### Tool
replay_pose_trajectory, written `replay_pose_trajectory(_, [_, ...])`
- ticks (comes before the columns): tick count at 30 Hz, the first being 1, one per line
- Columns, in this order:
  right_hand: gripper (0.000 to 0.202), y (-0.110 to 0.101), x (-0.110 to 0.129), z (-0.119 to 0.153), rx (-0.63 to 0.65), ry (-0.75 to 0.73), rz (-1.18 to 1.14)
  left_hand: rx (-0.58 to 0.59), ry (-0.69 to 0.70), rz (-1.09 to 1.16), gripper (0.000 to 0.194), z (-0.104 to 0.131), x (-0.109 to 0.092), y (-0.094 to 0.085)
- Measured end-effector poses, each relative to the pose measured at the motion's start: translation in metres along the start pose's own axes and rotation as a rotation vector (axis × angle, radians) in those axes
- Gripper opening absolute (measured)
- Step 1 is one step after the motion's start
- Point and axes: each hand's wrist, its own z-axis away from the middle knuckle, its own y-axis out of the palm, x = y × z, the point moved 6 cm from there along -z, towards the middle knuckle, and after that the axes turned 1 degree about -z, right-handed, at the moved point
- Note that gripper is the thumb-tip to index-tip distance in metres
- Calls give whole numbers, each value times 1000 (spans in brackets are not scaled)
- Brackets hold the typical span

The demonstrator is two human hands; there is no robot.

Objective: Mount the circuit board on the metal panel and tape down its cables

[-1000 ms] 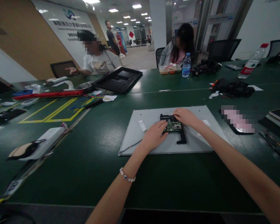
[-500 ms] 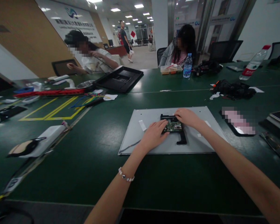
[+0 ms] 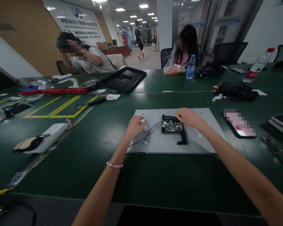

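Note:
A large grey-white flat panel (image 3: pixel 198 146) lies on the green table. On it sits a black plastic bracket (image 3: pixel 182 137) holding a green circuit board (image 3: pixel 172 126). My right hand (image 3: pixel 187 117) is closed at the bracket's upper right corner, its fingertips on the edge. To the left, my left hand (image 3: pixel 134 127) is over the panel with its fingers pinched on a white strip (image 3: pixel 145 127), apart from the board. Grey cables (image 3: pixel 153 128) run from the board's left side past this hand, with a small loose connector (image 3: pixel 145 142).
Right of the panel lie a phone (image 3: pixel 240 124) and glasses (image 3: pixel 273 149). A black plastic cover (image 3: pixel 124 78), two bottles, a food tray (image 3: pixel 173 70) and a black tangle (image 3: pixel 235 91) stand farther back. A white power strip-like box (image 3: pixel 49 135) is at left. Two people sit opposite.
My left hand has left the circuit board and moved left to the white strip. Grey cables now show beside the board. My right hand stays at the bracket corner.

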Motion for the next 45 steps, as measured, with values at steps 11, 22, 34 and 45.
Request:
replay_pose_trajectory(11, [28,-18,54,4,-129,-151,-44,-116,-131,470,17,10,7,-15])
replay_pose_trajectory(22, [45,7,127,40,-213,-404,-78,3,-37,484,14,23,-28,2])
replay_pose_trajectory(34, [26,43,142,39,-186,-444,-46,-99,148,132,13,30,-37,6])
replay_pose_trajectory(45, [32,49,143,40,-216,-469,-65,-87,280,-19,21,34,-58,-5])
